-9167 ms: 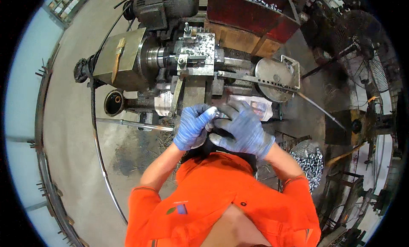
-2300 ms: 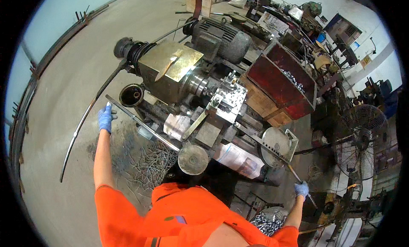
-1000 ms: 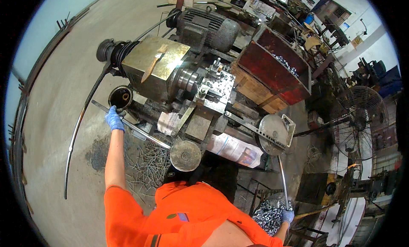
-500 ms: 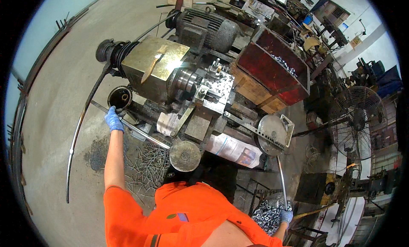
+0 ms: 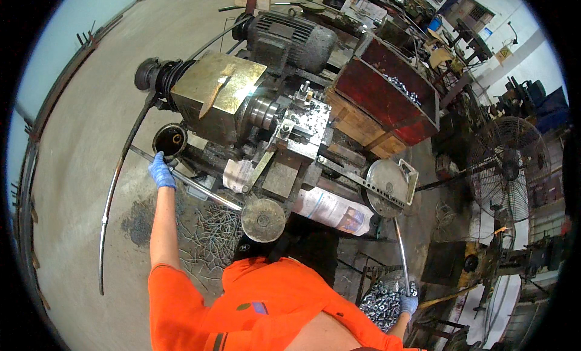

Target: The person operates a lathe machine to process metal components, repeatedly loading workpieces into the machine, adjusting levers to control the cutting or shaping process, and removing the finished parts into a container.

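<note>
Both gloved hands, left hand [image 5: 161,171] and right hand [image 5: 409,304], closed on the long steel rod [image 5: 200,189] threaded through the lathe [image 5: 242,109]; uneven pull could jam it.

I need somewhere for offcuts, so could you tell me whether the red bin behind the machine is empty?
Not empty: the red bin is open-topped, with a heap of small shiny metal pieces lying inside.

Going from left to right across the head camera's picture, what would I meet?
Curved metal rod on the floor → left hand → brass-coloured machine housing → round metal disc → red bin of parts → right hand → standing fan.
</note>
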A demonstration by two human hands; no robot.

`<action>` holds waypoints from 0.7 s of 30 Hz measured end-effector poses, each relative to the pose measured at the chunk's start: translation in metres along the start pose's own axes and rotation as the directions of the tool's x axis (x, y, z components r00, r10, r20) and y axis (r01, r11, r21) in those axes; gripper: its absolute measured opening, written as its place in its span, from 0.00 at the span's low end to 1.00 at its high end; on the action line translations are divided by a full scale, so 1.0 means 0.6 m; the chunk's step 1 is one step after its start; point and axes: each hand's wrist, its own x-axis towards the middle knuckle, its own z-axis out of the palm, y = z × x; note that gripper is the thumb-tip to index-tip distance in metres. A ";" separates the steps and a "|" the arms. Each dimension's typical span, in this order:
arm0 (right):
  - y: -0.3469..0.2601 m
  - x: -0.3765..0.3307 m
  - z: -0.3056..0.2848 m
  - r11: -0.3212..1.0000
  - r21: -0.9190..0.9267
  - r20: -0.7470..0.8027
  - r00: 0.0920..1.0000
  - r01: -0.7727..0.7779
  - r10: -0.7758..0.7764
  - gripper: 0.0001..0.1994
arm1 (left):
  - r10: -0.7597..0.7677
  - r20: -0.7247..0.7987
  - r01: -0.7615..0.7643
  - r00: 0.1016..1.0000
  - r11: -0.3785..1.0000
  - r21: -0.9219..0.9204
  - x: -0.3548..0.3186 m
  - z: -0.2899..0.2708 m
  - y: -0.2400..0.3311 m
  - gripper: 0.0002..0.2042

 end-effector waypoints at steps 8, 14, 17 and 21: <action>-0.017 -0.003 -0.010 0.986 -0.099 0.070 0.988 -0.133 0.140 0.22 | 0.035 0.042 -0.036 0.998 0.999 0.020 0.001 -0.005 -0.002 0.09; -0.020 -0.009 -0.008 0.981 -0.108 0.027 0.986 -0.163 0.167 0.23 | -0.003 0.015 0.003 1.000 1.000 0.014 0.005 -0.004 -0.004 0.10; -0.030 -0.011 -0.008 0.970 -0.150 0.010 0.981 -0.189 0.193 0.23 | -0.013 0.025 0.013 1.000 1.000 0.001 0.009 -0.011 -0.003 0.10; 0.005 0.001 0.008 0.989 -0.123 0.042 0.995 -0.087 0.093 0.22 | -0.024 0.036 0.025 0.999 0.999 -0.033 0.003 -0.006 -0.003 0.10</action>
